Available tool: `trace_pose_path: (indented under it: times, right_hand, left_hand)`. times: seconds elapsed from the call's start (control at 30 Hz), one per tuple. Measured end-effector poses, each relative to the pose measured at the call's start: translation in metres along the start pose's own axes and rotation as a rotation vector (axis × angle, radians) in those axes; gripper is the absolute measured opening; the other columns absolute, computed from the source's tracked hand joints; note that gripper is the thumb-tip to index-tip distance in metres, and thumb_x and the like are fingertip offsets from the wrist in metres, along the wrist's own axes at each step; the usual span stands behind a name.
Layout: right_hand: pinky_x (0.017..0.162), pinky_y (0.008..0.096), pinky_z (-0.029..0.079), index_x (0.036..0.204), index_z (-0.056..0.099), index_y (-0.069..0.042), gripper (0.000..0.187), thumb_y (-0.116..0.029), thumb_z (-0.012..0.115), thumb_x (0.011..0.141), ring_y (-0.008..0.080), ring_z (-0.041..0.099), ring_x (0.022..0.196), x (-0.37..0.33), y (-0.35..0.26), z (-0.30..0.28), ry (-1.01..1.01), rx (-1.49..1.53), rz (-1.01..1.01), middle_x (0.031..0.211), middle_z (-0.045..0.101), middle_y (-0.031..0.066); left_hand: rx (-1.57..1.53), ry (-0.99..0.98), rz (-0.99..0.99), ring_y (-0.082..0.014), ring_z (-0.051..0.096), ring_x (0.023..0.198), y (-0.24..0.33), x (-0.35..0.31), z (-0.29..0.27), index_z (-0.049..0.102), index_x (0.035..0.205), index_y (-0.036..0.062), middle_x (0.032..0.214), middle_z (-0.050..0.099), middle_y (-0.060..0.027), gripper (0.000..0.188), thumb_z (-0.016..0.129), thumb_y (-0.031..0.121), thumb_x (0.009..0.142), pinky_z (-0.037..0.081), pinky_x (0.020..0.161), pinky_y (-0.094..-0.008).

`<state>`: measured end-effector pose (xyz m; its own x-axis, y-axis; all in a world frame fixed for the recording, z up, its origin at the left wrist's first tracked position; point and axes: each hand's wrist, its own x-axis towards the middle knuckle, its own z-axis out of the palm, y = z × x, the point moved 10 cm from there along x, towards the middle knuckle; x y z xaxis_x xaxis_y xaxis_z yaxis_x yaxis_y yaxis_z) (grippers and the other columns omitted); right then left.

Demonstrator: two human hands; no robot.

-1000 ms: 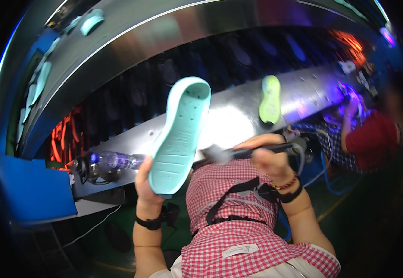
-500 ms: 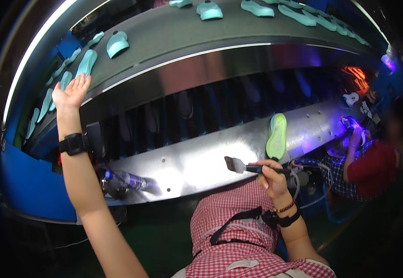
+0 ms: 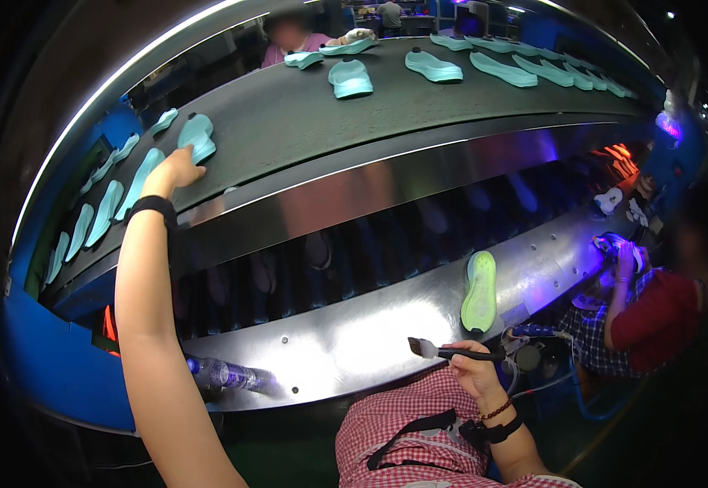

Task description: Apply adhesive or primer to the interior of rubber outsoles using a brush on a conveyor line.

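Note:
My left hand (image 3: 176, 171) reaches over the dark conveyor belt with thumb and fingers apart. Its fingertips meet the lower edge of a teal shoe sole (image 3: 198, 138); I see nothing enclosed in the hand. Another teal sole (image 3: 140, 184) lies just left of it, partly behind the wrist. Low over the metal ledge, my right hand (image 3: 476, 372) is closed around the black handle of a flat brush (image 3: 424, 348), whose brown bristles point left. Close above that hand, a yellow-green shoe sole (image 3: 479, 293) lies on the ledge, its dark end toward me.
More teal soles (image 3: 503, 71) line the conveyor belt (image 3: 289, 122). A bottle (image 3: 228, 374) lies on the metal ledge (image 3: 329, 333) at left. Below the belt, shoes sit in a dark recess. A co-worker in red (image 3: 663, 309) works at right; another person (image 3: 309, 42) stands across the belt.
My left hand has gone from palm up to palm down and moved right to the teal sole. The view has shifted upward, showing the person across the belt. The right hand still holds the brush.

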<state>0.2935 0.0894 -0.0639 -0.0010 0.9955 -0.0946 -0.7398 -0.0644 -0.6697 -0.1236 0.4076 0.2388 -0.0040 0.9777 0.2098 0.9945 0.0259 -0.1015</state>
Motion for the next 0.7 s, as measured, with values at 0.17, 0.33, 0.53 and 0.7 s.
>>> trace_pose_path:
  times: [0.17,0.33,0.53,0.7]
  right_hand:
    - [0.080,0.0278,0.046,0.097,0.059,0.005,0.021,0.006,0.058,0.076,0.0178,0.059,0.085,0.003,-0.003,-0.004,-0.017,-0.069,0.001,0.096,0.062,0.0150]
    - [0.073,0.0254,0.045,0.095,0.061,0.006,0.019,0.003,0.058,0.076,0.0151,0.058,0.078,0.005,-0.012,-0.005,0.029,-0.087,-0.061,0.091,0.063,0.0143]
    - [0.070,0.0252,0.044,0.097,0.061,0.004,0.020,0.004,0.056,0.077,0.0150,0.057,0.077,0.012,-0.025,0.015,-0.001,-0.213,-0.113,0.089,0.062,0.0117]
    - [0.065,0.0192,0.043,0.094,0.063,0.005,0.019,0.001,0.064,0.075,0.0089,0.055,0.071,0.019,-0.006,0.028,-0.016,-0.211,-0.042,0.080,0.063,0.0067]
  left_hand:
    - [-0.066,0.061,0.050,-0.0327,0.060,0.077,0.013,-0.034,-0.024,0.059,0.080,-0.0011,0.082,0.062,-0.0203,0.032,0.064,0.030,0.074,0.045,0.069,-0.0384]
    - [-1.102,0.739,0.049,-0.0201,0.053,0.095,-0.005,-0.163,-0.038,0.058,0.088,0.0003,0.094,0.058,-0.0078,0.024,0.050,0.023,0.088,0.038,0.088,-0.0309]
    - [-2.239,-0.087,-0.154,-0.0281,0.055,0.100,0.010,-0.259,0.121,0.038,0.124,-0.0012,0.116,0.050,-0.0177,0.046,0.050,0.018,0.084,0.042,0.093,-0.0442]
    - [-2.776,-0.573,-0.092,-0.0372,0.054,0.099,0.114,-0.344,0.181,0.020,0.138,0.0068,0.126,0.042,-0.0223,0.086,0.048,0.062,0.079,0.045,0.083,-0.0532]
